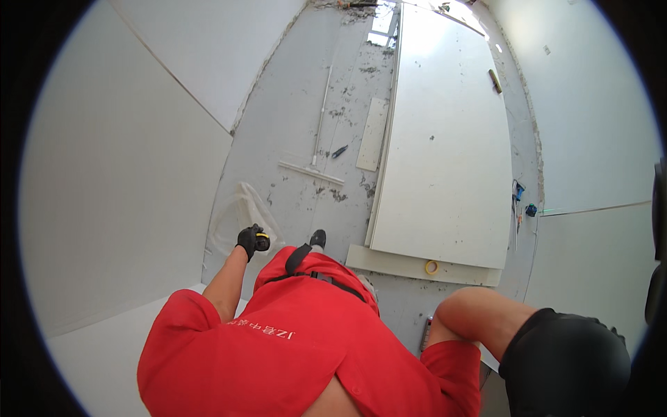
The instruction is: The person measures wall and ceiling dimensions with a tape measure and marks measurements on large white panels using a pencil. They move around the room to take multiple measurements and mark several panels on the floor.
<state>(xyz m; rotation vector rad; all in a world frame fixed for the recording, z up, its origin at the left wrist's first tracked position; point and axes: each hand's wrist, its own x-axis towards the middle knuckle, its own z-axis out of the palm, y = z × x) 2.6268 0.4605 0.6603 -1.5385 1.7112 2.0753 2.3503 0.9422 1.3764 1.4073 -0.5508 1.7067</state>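
Left hand (pixel 251 241) gloved, fist closed, arm lowered; right hand (pixel 566 361) gloved, elbow bent.

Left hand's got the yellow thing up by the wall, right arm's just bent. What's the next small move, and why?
Probably bring the right hand across to the left hand. The gloved left hand grips a small yellow object, perhaps a tape measure, near the wall panel, while the gloved right hand hangs at the hip, touching nothing. A second hand would help work it.

Tape roll (pixel 431 267) on strip (pixel 389 264) before big board (pixel 445 153); squeegee (pixel 316 139) left.
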